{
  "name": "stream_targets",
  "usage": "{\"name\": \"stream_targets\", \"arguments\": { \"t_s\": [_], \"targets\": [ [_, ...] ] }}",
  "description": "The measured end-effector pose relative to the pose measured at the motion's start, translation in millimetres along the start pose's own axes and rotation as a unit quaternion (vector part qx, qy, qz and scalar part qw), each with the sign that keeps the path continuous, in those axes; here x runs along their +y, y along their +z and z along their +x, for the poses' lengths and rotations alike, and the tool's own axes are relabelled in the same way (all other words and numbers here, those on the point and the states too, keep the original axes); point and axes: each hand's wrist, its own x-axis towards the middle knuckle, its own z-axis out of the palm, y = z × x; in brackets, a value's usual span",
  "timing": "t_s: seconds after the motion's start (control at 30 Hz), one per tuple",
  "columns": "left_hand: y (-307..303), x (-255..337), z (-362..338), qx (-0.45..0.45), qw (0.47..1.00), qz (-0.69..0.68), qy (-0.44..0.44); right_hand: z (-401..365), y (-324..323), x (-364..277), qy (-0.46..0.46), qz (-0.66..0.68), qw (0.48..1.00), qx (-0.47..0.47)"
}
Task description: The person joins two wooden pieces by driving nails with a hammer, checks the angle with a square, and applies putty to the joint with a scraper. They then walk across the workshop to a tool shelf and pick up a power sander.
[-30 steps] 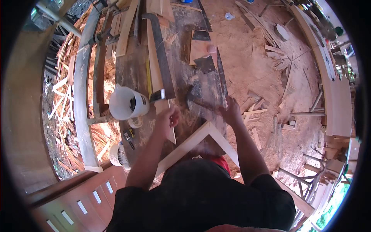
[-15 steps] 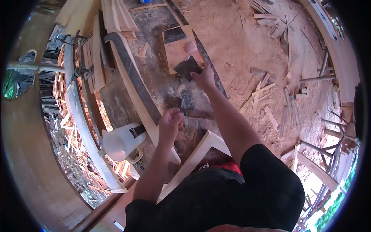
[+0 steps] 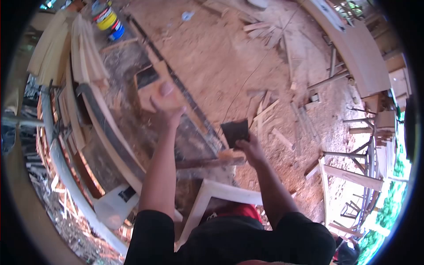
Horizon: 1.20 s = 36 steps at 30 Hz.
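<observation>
My right hand (image 3: pixel 251 149) grips a black square of sandpaper (image 3: pixel 235 132), held out past the right edge of the workbench (image 3: pixel 187 141). My left hand (image 3: pixel 169 115) reaches over a thin wooden board (image 3: pixel 148 98) on the bench, thumb and fingers apart and nothing visible in them. Just beyond those fingers sits a pale, rounded thing (image 3: pixel 166 88) whose kind I cannot make out. Another black sheet (image 3: pixel 146 77) lies at the board's far left corner.
A pale angled wooden frame (image 3: pixel 207 190) is close to my body. Long curved planks (image 3: pixel 108 119) and a white plastic jug (image 3: pixel 112 207) are on the left. Yellow and blue cans (image 3: pixel 108 22) stand at the back. Wood scraps (image 3: pixel 282 138) litter the dirt floor on the right.
My right hand has carried the sandpaper off the board to the right, past the bench edge. My left hand has moved forward to the board and opened. The view has swung right.
</observation>
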Motion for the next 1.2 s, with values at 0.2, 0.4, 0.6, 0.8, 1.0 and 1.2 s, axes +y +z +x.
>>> {"name": "stream_targets", "arguments": {
  "t_s": [0.2, 0.4, 0.6, 0.8, 1.0, 1.2],
  "targets": [
    [-8.9, -10.6, -10.8, 0.037, 0.997, 0.037, -0.049, -4.7, 4.8, -6.4, 0.015, 0.068, 0.997, -0.017],
    [-7.4, -72.0, -40.7, 0.005, 0.998, -0.05, 0.026, 29.4, 43.8, 15.9, 0.121, 0.257, 0.955, -0.082],
    [-10.1, -107.3, -102.8, 0.021, 0.985, -0.157, 0.072, 46.5, 114.1, 29.1, 0.193, 0.361, 0.89, -0.2],
    [-33.1, -121.3, -112.1, 0.009, 0.987, -0.133, 0.094, 33.0, 133.6, 28.6, 0.182, 0.361, 0.891, -0.208],
    [-40.3, -138.6, -57.7, -0.115, 0.938, -0.323, -0.052, 47.4, 110.3, 36.4, 0.198, 0.357, 0.888, -0.211],
    [-26.4, -131.9, -38.8, -0.216, 0.877, -0.424, -0.075, 42.0, 100.7, 24.9, 0.191, 0.333, 0.894, -0.231]
  ]
}}
